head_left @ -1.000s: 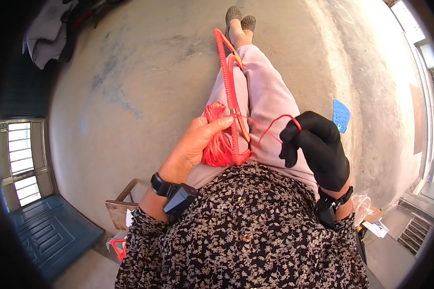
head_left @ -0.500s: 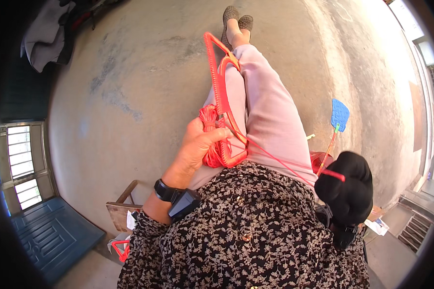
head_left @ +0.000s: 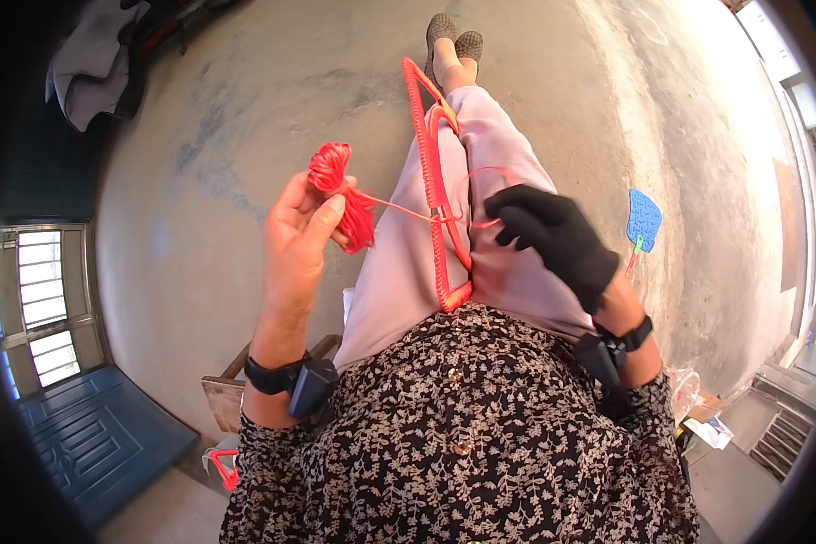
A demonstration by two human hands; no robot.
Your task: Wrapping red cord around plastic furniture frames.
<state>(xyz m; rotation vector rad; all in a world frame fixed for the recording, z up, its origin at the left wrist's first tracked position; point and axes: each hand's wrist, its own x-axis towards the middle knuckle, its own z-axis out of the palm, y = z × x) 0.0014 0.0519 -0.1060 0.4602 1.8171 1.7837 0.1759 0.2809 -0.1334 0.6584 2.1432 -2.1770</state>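
In my bare left hand point(head_left: 301, 222) is a bundle of red cord point(head_left: 357, 220), pinched between thumb and fingers above my left thigh. One strand runs from it to the right, across a long, narrow frame point(head_left: 429, 163) lying along my legs. Red cord is wound closely around much of this frame, and a reddish-orange strip shows along its inner side. My right hand point(head_left: 553, 238), in a black glove, is over my right thigh beside the frame. Its fingers are bent on the red strand, which loops up above them; the fingertips are partly blurred.
My legs point(head_left: 517, 154) stretch forward over the concrete floor point(head_left: 245, 118). A blue fly swatter point(head_left: 644, 218) is at the right. Wooden furniture point(head_left: 222, 399) stands by my left elbow, with a red-handled item point(head_left: 224, 467) below. Clear plastic point(head_left: 684, 392) lies near my right elbow.
My left hand has lifted the cord bundle off the frame, up and to the left. The right hand has come from the far right to beside the frame. The strand between them is shorter.
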